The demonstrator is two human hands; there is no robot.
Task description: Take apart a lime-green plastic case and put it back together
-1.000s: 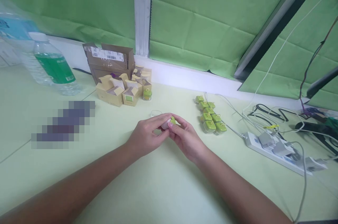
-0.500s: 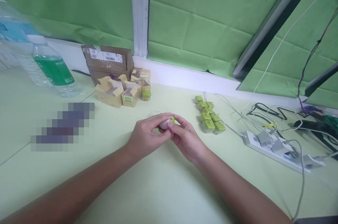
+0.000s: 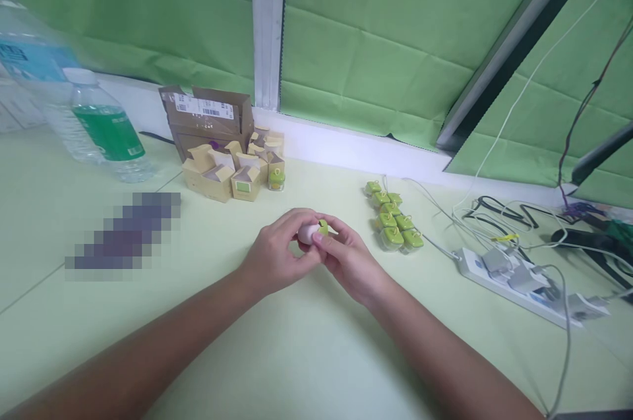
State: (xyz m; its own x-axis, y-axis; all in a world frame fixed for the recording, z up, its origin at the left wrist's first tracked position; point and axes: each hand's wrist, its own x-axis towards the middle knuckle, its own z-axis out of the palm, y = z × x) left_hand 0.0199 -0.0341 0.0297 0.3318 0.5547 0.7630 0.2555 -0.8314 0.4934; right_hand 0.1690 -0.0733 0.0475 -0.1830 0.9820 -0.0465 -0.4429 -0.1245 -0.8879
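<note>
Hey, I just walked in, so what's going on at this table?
Someone's bare left hand and right hand are together, holding a small white and green object between the fingers, above the table. To the right stands a cluster of small green-lidded containers. Farther back on the left are opened small cardboard boxes, with one more green-lidded container beside them.
</note>
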